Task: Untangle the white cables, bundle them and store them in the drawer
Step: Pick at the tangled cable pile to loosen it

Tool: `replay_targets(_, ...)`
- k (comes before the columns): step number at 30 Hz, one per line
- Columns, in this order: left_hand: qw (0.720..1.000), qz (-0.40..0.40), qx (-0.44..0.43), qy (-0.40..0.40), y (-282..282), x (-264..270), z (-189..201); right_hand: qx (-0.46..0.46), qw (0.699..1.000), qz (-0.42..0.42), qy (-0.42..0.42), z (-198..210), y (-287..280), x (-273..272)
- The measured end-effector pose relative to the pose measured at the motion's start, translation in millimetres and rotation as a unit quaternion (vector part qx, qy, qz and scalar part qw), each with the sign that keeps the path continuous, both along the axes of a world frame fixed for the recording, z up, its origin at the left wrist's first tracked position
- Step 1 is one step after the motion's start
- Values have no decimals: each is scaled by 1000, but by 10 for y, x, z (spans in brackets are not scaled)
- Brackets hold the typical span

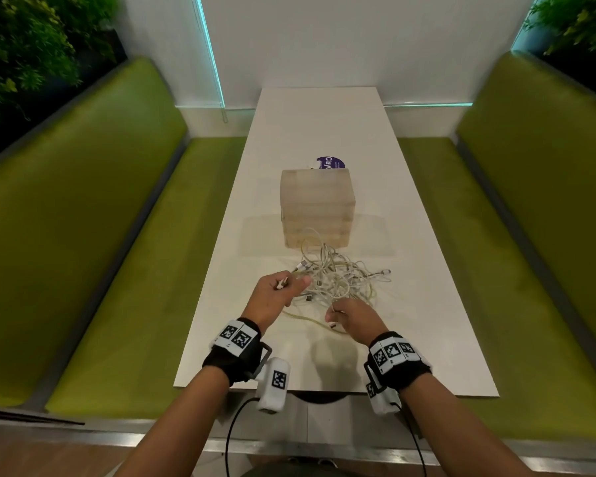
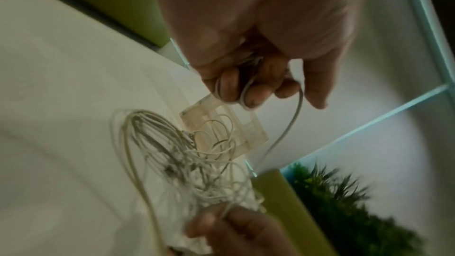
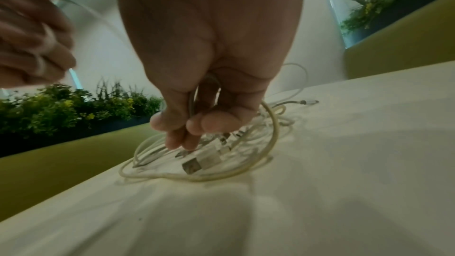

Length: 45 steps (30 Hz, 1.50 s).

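Here's the drawer unit (image 1: 317,208) — a small translucent box of stacked drawers standing mid-counter, all of them pushed in; its frosted walls hide whatever may be inside. Just behind it, a purple round sticker (image 1: 331,164) peeks out on the white counter (image 1: 410,235).

And in front, touching the unit's base, the white cables (image 1: 338,277) — one loose, knotted heap, loops crossing every way, some strands yellowed, several plug ends poking out, one connector lying off to the right of the pile. A long loop trails out toward the near edge.

Left hand (image 1: 279,289) is raised at the heap's left side, fingers curled round a cable wound over them, a plug end jutting from the fist; in the left wrist view the strand runs from those fingers (image 2: 253,94) down toward the tangle. Right hand (image 1: 355,318) sits low at the near side of the pile, fingertips (image 3: 177,139) pinching a strand, a USB plug (image 3: 199,164) lying on the counter right beneath.

Green bench seats (image 1: 100,235) flank both sides.
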State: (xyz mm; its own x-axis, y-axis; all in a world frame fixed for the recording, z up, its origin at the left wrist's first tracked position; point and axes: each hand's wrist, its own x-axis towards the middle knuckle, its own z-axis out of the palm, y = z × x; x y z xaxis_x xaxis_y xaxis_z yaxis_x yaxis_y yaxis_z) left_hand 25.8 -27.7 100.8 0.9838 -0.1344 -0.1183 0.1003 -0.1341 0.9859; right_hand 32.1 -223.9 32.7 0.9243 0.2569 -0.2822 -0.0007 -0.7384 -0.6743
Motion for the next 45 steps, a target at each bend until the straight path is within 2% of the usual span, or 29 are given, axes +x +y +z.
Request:
replay_targets(3, 996, -37, 82, 17, -102, 29, -169, 1, 1000, -3, -11, 73, 32, -23)
replay_targets(6, 983, -78, 167, 20, -266, 25, -361, -41, 998, 22, -43, 170, 66, -52)
replay_targets(9, 986, -42, 159, -15, -431, 9, -360, -39, 997, 26, -53, 172, 80, -59)
replay_targets(12, 984, -59, 166, -25, -499, 26, -297, -39, 997, 30, -61, 171, 96, -92)
replay_targets(16, 995, -43, 92, 11, -429, 45, -261, 13, 999, -10, -35, 133, 67, -37)
replay_targets(20, 997, 28, -72, 31, -285, 31, -34, -31, 999, -22, -6, 38, -75, 14)
replay_targets(23, 994, 40, -97, 14, -163, 42, 122, -17, 998, -49, 27, 3, -129, 10)
replay_targets(25, 998, 41, -40, 5, -104, 63, 99, -1, 998, -55, 35, 7, -149, 28)
replay_targets(28, 994, -3, 106, 17, -123, 85, -53, -4, 999, -30, 11, 65, -138, 22)
replay_targets(32, 961, -106, 251, 51, -364, 49, -277, -9, 999, 3, -40, 165, -109, -9)
replay_targets(35, 959, -115, 253, 63, -521, 33, -321, -86, 994, 15, -63, 148, -110, -25)
replay_targets(37, 951, -133, 272, 56, -579, 37, -292, -98, 993, 7, -68, 144, -121, -41)
replay_targets(40, 936, -157, 312, 40, -628, 15, -247, -69, 995, -14, -73, 179, -119, -74)
replay_targets(45, 966, -119, 224, 44, -516, 14, -160, 11, 997, -48, -54, 93, -140, -9)
